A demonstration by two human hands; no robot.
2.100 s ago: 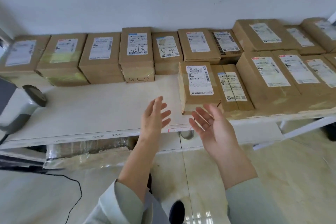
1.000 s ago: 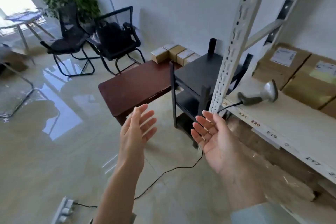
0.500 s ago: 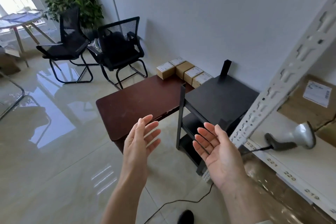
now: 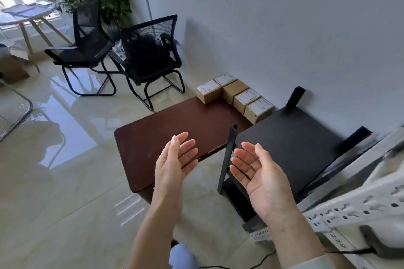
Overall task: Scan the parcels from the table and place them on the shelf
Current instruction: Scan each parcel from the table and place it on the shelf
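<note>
Brown table (image 4: 166, 135) nearer; both hands (image 4: 218, 168) empty.

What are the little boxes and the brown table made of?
The small boxes look like plain brown cardboard, matte, most with white paper labels on top. The low table looks like dark reddish-brown wood or a wood-look coating; it is smooth with a soft shine, so I can't tell which.

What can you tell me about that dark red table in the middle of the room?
The dark red table is low and rectangular with rounded corners; its glossy top looks like wood. It stands on the shiny tiled floor, its far end by the wall. Five small cardboard boxes sit at that far end. A black stand adjoins its right side.
</note>
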